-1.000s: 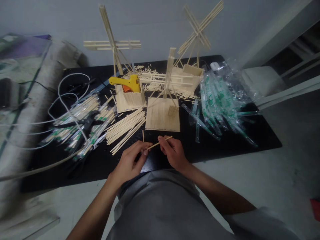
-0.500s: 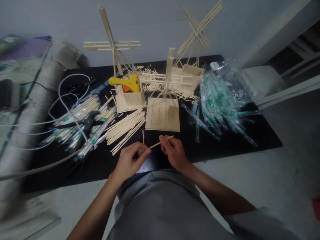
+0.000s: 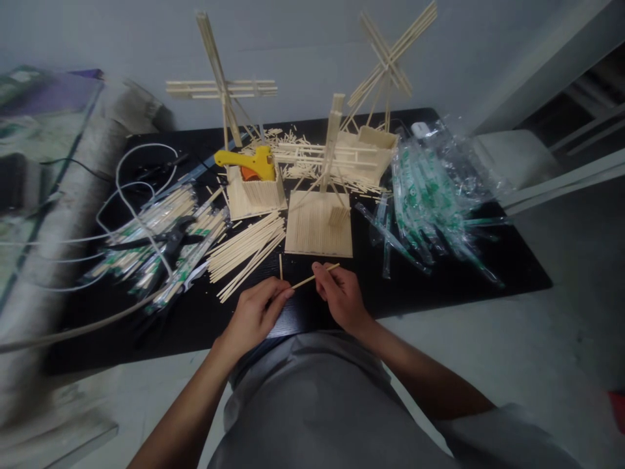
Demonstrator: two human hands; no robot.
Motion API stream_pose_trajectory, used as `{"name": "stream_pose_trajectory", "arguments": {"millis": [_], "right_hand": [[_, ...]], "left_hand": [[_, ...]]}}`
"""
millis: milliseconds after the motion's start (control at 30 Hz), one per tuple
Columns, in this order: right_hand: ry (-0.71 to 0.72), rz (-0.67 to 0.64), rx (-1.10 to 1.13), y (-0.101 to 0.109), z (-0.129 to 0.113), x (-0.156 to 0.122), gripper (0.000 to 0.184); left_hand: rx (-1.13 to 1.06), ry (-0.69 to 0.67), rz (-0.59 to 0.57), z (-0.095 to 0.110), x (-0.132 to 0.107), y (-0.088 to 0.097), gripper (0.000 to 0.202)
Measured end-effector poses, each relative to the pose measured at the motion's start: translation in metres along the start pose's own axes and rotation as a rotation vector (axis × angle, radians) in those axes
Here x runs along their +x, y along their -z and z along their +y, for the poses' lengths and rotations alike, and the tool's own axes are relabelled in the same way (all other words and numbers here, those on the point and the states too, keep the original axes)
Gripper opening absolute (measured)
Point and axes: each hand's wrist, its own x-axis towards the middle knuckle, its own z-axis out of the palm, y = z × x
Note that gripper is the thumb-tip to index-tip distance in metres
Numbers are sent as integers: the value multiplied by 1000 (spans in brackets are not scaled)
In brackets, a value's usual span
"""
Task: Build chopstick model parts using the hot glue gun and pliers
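Note:
Both hands pinch one thin wooden stick point(image 3: 306, 281) just above the black table point(image 3: 439, 286) near its front edge. My left hand point(image 3: 254, 314) grips the stick's lower left end with curled fingers. My right hand point(image 3: 340, 296) holds its upper right part between thumb and fingers. Directly beyond the hands lies a flat square panel of glued sticks point(image 3: 318, 231) with an upright post rising from it. One short stick point(image 3: 280, 266) lies on the table between the hands and the panel.
A loose pile of bare sticks point(image 3: 247, 247) lies left of the panel. Wrapped chopsticks, black pliers point(image 3: 163, 241) and white cable point(image 3: 131, 195) fill the left. A yellow glue gun point(image 3: 247, 161) rests in a stick box. Two stick windmills point(image 3: 222, 88) stand behind; empty wrappers point(image 3: 430, 195) lie right.
Almost nothing differs. The hands and the stick have shifted very slightly to the right and up; the grip is unchanged.

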Motion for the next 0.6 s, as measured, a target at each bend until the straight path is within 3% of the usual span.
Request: {"name": "stream_pose_trajectory", "arguments": {"millis": [600], "right_hand": [[-31, 22, 33, -1, -1, 0, 60]], "left_hand": [[9, 44, -30, -2, -1, 0, 17]]}}
